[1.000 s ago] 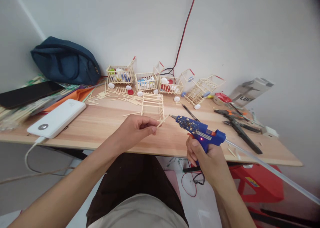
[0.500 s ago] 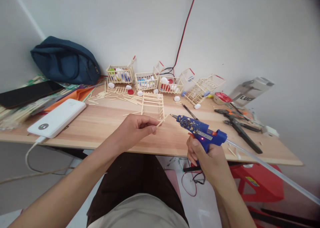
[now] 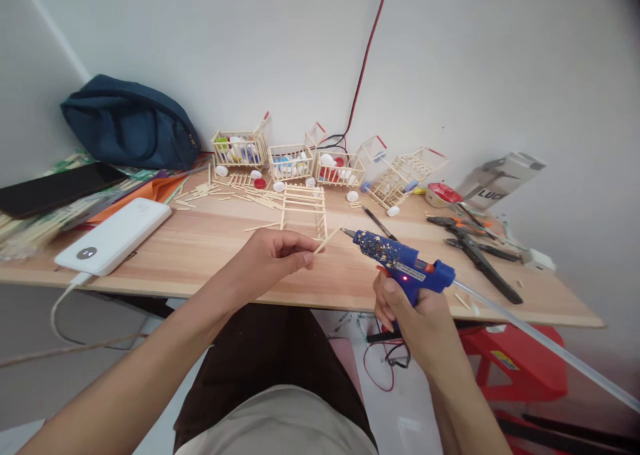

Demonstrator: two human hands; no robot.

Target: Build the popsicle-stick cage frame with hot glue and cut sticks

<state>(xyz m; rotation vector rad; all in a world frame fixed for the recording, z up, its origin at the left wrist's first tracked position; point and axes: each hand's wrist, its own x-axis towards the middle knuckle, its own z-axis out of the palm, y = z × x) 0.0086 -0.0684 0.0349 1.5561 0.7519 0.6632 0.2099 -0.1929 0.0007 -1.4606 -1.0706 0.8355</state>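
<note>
Between the thumb and fingers of my left hand (image 3: 280, 258) is a short thin wooden stick (image 3: 329, 240), its free end pointing up to the right. My right hand (image 3: 407, 305) is wrapped round a blue hot glue gun (image 3: 400, 258) with a small red light lit. The gun's nozzle is at the stick's far end; whether they touch I cannot tell. A clear glue stick (image 3: 545, 340) runs out of the gun's back. Just beyond my left hand stands a small open frame of wooden sticks (image 3: 304, 200) on the table, its lower part partly hidden by my fingers.
Several small stick-built carts (image 3: 291, 162) line the wall. Loose sticks (image 3: 207, 190) lie left of the frame. A white power bank (image 3: 117, 235), black phone (image 3: 65, 187) and blue bag (image 3: 133, 122) are at left. Black-handled pliers (image 3: 480, 258) and a red stool (image 3: 520, 362) are at right.
Both hands, the stick and the glue gun hold almost the same position. The view has shifted very slightly.
</note>
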